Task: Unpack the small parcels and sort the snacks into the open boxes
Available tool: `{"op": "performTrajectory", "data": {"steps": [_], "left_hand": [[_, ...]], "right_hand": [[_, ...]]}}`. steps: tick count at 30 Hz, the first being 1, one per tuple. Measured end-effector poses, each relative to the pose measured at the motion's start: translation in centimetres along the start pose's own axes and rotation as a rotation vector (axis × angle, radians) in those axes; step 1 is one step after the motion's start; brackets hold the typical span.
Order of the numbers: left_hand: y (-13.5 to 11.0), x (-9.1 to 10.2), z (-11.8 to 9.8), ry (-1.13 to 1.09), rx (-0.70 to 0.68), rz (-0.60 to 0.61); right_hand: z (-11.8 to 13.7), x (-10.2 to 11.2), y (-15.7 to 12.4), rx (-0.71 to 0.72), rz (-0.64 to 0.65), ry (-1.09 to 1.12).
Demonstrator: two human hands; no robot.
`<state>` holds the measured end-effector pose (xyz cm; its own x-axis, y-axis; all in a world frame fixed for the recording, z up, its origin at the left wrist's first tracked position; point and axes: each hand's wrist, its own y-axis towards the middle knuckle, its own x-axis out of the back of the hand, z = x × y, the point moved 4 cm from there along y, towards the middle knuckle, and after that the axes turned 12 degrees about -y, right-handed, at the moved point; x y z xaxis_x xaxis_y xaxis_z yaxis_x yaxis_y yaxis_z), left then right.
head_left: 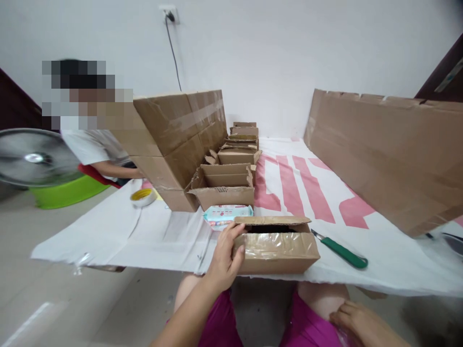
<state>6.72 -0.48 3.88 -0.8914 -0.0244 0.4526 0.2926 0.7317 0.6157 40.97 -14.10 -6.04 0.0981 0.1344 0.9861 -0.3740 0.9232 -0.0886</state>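
My left hand (224, 258) grips the left end of a small cardboard box (277, 246) wrapped in clear tape, thumb on its top flap. The box sits at the near edge of a white sheet (119, 236) and its top is slightly ajar. Just behind the box lies a pack of wet wipes (226, 214). Down by my knee, my right hand (356, 320) rests with fingers loosely curled; something shiny lies under it, but I cannot make it out. A green-handled knife (342, 251) lies to the right of the box.
A row of open small boxes (224, 185) runs back toward the wall. Stacked large cartons (173, 140) stand to their left, and flat cardboard sheets (390, 154) lean at right. A tape roll (142, 196) lies left. Another person (97, 144) sits behind a fan (34, 156) and a green basin (67, 193).
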Motion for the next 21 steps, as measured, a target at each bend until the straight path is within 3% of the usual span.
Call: {"op": "performTrajectory", "data": {"steps": [3, 6, 8, 13, 17, 19, 21], "left_hand": [[0.2, 0.2, -0.9, 0.006, -0.039, -0.032], [0.5, 0.2, -1.7, -0.03, -0.055, -0.071], [0.6, 0.1, -1.8, -0.046, -0.04, -0.086], [0.3, -0.3, -1.3, -0.015, -0.019, -0.056], [0.0, -0.3, -1.0, -0.012, -0.009, -0.041], [0.1, -0.3, -1.0, 0.004, 0.002, -0.012], [0.3, -0.4, -1.2, 0.022, 0.005, 0.017]], "right_hand": [[-0.4, 1.5, 0.5, 0.069, -0.035, -0.033], [-0.9, 4.4, 0.9, 0.082, -0.252, -0.081], [-1.3, 5.8, 1.2, 0.075, -0.332, -0.113], [-2.0, 6.5, 1.6, 0.102, -0.479, -0.194], [-4.4, 7.1, 2.4, -0.04, -0.654, -0.266], [-5.9, 7.4, 3.3, -0.144, -0.646, -0.324], [-7.4, 7.0, 4.3, -0.239, -0.561, -0.383]]}}
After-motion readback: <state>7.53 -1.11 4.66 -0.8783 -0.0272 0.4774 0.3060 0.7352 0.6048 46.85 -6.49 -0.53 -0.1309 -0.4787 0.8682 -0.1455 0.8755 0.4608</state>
